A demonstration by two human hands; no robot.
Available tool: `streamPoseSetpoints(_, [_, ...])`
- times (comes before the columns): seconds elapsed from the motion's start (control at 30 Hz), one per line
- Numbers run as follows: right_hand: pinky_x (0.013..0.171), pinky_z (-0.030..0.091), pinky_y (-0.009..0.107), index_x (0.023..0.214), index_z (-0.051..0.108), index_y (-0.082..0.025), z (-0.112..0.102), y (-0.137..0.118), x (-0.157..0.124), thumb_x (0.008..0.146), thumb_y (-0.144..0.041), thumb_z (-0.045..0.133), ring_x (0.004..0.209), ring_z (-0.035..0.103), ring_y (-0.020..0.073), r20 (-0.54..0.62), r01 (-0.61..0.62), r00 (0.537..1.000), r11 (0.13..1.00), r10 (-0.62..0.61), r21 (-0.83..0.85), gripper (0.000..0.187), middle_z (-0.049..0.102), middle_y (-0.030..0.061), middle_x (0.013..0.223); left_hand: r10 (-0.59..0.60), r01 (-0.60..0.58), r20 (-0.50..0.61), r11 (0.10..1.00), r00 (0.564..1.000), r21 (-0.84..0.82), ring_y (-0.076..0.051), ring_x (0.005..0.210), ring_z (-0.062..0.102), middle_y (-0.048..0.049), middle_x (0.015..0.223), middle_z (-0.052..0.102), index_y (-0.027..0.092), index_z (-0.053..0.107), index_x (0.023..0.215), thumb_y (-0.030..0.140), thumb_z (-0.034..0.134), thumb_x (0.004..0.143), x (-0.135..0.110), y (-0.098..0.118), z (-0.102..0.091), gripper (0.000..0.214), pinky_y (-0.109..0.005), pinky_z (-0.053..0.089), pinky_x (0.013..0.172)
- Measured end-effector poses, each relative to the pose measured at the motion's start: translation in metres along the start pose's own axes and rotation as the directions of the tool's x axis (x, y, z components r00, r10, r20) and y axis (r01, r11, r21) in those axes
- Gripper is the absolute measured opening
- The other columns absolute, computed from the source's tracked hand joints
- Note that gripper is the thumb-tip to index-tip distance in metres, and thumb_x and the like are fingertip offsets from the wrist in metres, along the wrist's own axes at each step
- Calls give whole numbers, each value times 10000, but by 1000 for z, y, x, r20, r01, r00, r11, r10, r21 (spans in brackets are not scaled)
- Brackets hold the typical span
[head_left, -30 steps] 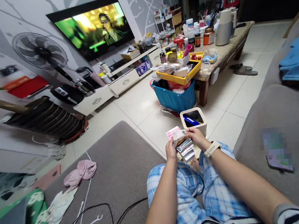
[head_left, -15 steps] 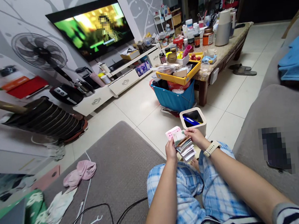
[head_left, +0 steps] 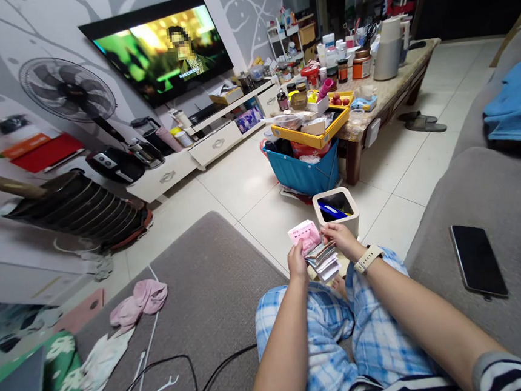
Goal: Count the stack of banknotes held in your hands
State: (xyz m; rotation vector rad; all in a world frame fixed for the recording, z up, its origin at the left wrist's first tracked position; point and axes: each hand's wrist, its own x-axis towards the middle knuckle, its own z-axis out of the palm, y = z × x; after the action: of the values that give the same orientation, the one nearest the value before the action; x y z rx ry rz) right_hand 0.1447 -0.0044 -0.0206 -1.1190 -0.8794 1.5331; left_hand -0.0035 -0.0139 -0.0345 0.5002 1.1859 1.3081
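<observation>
A thick wad of paper banknotes and slips (head_left: 321, 258) sits in my two hands above my checked pyjama legs (head_left: 340, 328). A pink banknote (head_left: 305, 236) stands up at its far left side. My left hand (head_left: 297, 261) grips the wad's left edge from below. My right hand (head_left: 340, 240) pinches the top of the wad with its fingers, and a white-strapped watch (head_left: 367, 259) sits on that wrist.
On the grey sofa lie a black phone (head_left: 478, 260) to the right and a pink cloth (head_left: 138, 300) to the left, among cables. Beyond my knees stand a white bin (head_left: 336, 210), a blue basket (head_left: 302, 168) and a cluttered stone-topped table (head_left: 388, 87).
The pink banknote now lies in front, showing more of its face, and covers the note that was on top of the wad. My hands have barely moved.
</observation>
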Motion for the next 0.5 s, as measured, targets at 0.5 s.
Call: streamPoseSetpoints(0.5, [603, 354, 275, 656, 569, -174, -6, 14, 11, 605, -419, 741, 582, 482, 136, -101, 25, 995, 999, -29, -43, 304, 549, -22, 596, -27, 23, 87, 999, 996, 48, -235, 783, 664, -101, 801, 719, 85, 714, 866, 363, 790, 566, -3, 1, 3, 416, -325, 475, 754])
